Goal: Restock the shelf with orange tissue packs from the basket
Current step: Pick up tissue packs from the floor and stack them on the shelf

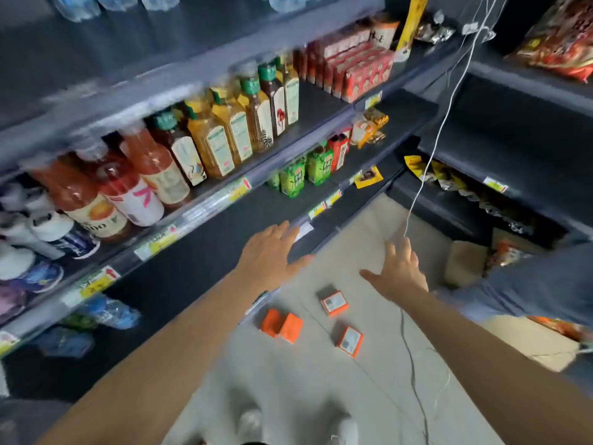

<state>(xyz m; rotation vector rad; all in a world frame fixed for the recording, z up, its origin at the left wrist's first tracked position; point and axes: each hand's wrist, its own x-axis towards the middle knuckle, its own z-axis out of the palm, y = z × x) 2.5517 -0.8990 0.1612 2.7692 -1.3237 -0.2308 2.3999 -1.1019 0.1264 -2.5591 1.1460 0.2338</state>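
— Since both hands are out in front, what do they hold?

— Nothing. The left hand [269,252] hangs with fingers spread by the rim of the shelf [224,220]; I cannot tell if it touches. The right hand [398,271] is splayed too, over the floor [321,396], thumb out, gripping nothing.

— And the packs?

— Four orange packs [333,302] lie on the floor below the hands, well apart from either palm. Two touch each other near the shelf foot; two lie singly, label side up. I can make out no basket.

— Why the spread fingers?

— My guess is they are readied for a reach. The packs lie loose and askew, not stacked, so each wants its own grasp.

— Where would they go?

— Probably the bare dark stretch of shelf beside the green cartons [292,179], beneath the bottles [211,139]. It is the one open gap close to the left hand.

— What next?

— A reach down to the nearest pack seems called for. A thin cable [414,380] trails across the floor beside them and could snag.
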